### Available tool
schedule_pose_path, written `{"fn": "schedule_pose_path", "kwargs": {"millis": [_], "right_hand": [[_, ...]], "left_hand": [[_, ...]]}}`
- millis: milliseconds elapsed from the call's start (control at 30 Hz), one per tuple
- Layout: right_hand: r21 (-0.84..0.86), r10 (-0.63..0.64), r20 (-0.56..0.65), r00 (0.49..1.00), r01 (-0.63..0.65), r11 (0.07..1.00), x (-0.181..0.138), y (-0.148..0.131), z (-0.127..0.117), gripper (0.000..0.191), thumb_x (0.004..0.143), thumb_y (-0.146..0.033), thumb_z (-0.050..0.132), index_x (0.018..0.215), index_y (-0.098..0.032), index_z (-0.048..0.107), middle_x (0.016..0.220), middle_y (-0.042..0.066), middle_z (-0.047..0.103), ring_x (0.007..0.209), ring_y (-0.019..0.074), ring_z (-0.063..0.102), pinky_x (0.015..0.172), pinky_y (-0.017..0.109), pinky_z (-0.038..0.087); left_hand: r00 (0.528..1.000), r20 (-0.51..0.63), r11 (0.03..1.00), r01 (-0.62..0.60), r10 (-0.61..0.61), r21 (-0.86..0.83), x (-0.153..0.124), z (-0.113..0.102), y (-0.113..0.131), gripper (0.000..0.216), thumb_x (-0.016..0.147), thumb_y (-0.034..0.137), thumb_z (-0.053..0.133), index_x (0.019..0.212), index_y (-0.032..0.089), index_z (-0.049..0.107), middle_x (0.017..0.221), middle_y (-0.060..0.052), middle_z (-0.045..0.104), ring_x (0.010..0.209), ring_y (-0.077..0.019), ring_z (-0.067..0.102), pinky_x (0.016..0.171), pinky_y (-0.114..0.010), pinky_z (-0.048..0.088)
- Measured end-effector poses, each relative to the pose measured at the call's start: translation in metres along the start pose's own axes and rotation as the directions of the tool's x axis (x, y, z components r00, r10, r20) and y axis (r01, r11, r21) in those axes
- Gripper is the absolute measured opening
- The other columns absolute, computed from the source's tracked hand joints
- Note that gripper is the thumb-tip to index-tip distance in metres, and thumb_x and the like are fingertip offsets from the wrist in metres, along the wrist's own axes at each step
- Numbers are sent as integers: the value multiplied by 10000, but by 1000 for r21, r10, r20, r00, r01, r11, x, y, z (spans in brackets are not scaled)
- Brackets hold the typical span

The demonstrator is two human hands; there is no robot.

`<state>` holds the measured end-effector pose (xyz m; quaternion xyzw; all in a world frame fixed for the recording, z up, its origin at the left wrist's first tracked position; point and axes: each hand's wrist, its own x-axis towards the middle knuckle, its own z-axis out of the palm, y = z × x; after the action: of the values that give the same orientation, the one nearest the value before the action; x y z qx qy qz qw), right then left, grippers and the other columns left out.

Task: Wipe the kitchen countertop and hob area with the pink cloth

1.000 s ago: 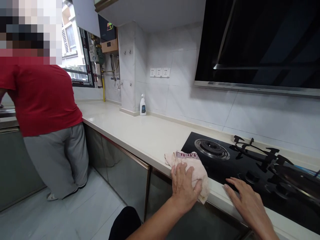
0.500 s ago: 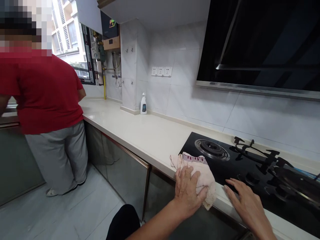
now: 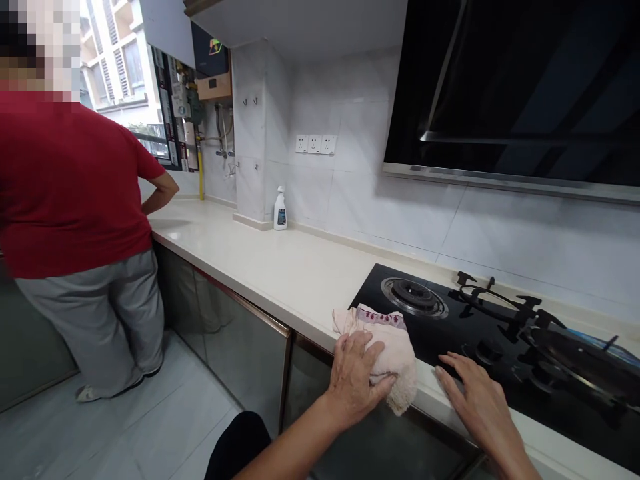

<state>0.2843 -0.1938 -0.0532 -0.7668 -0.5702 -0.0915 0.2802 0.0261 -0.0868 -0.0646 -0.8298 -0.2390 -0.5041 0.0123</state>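
Observation:
A folded pale pink cloth (image 3: 393,343) with a purple-patterned border lies over the counter's front edge and the near left corner of the black gas cooktop (image 3: 367,293). One corner of it hangs down over the edge. My left hand (image 3: 353,373) grips the cloth, its fingers curved over the top and its thumb at the lower fold. To the right, my right hand (image 3: 477,400) is open with its fingers spread. It rests at the cooktop's front edge near a burner knob (image 3: 489,351) and holds nothing.
A co-worker in a red shirt (image 3: 75,187) stands at the left by the window. On the pale counter (image 3: 300,260) stands a white spray bottle (image 3: 281,210) near the wall. A loose black pot support (image 3: 500,303) sits behind the burners, and a dark range hood (image 3: 510,93) hangs above.
My view has turned slightly, so the scene sits a little further left. The co-worker's bent right arm now sticks out more. Both my hands keep their places at the cloth and cooktop edge.

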Motion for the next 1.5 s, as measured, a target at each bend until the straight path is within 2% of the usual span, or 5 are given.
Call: {"fn": "schedule_pose_path", "kwargs": {"millis": [733, 867, 1167, 1300, 1500], "right_hand": [[107, 22, -61, 998, -15, 994, 0, -9, -6, 543, 942, -671, 375, 1239, -313, 655, 1372, 63, 634, 1300, 312, 550, 1046, 534, 431], [196, 43, -102, 994, -22, 980, 5, -31, -1, 531, 933, -680, 408, 1240, -323, 654, 1391, 67, 614, 1303, 317, 542, 1014, 530, 454], [128, -252, -161, 954, 273, 953, 10, -107, 24, 394, 1014, -496, 424, 1320, -308, 586, 1432, 117, 532, 1336, 316, 482, 1041, 567, 427], [32, -294, -221, 930, 308, 951, 12, -117, 19, 377, 1015, -465, 429, 1325, -305, 569, 1487, 117, 497, 1365, 329, 460, 1055, 576, 408], [-59, -362, -106, 926, 357, 932, 15, -131, 33, 483, 925, -498, 602, 1360, -296, 546, 1445, 121, 554, 1286, 341, 523, 979, 522, 454]], "left_hand": [[996, 75, 995, 43, -37, -89, 6, -7, 1, 488, 890, 442, 694, 1321, 238, 591, 1315, -124, 617, 1283, -301, 536, 1132, -551, 367], [989, 140, 982, 62, -37, -177, 12, -15, -4, 436, 926, 425, 656, 1317, 238, 607, 1300, -117, 636, 1275, -281, 544, 1104, -494, 395], [959, 183, 855, 278, -218, -439, 57, -33, -45, 279, 1012, 367, 484, 1123, 213, 688, 1071, -77, 683, 1001, -210, 649, 902, -346, 535], [942, 186, 900, 324, -279, -291, 81, -33, -82, 227, 959, 334, 568, 1104, 218, 699, 1075, -65, 674, 995, -207, 645, 902, -337, 535], [875, 317, 930, 362, -365, 72, 93, -29, -118, 262, 946, 329, 600, 1162, 223, 705, 1157, -83, 660, 1159, -257, 600, 1027, -405, 471]]}}
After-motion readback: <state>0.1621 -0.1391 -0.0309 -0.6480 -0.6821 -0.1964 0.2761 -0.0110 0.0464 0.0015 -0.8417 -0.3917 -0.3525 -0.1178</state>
